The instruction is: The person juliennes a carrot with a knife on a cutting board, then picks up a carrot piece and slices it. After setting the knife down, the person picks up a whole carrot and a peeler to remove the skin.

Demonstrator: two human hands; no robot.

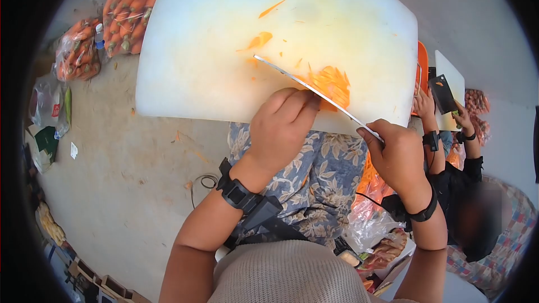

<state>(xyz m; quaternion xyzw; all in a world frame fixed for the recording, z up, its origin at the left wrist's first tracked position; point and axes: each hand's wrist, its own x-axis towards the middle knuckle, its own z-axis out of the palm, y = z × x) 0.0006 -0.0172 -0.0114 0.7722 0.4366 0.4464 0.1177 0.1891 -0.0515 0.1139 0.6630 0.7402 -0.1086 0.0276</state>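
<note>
A knife point(286, 74) is in my right hand point(396, 154), its fingers wrapped round the handle. The blade stands on edge and runs up and left across the white cutting board point(191, 78). Sliced carrot point(331, 82) lies in a heap beside the blade's far side. Against the near side of the blade, my left hand point(282, 126) has its fingers curled down at the board's near edge; what its fingertips hold is hidden. A few carrot pieces point(261, 40) are scattered farther up the board.
Bags of whole carrots point(132, 14) stand at the upper left, with a water bottle point(99, 36) beside them. On the right, a co-worker point(471, 213) holds a cleaver point(442, 94) near another board point(447, 73). An orange container point(422, 62) sits between the boards.
</note>
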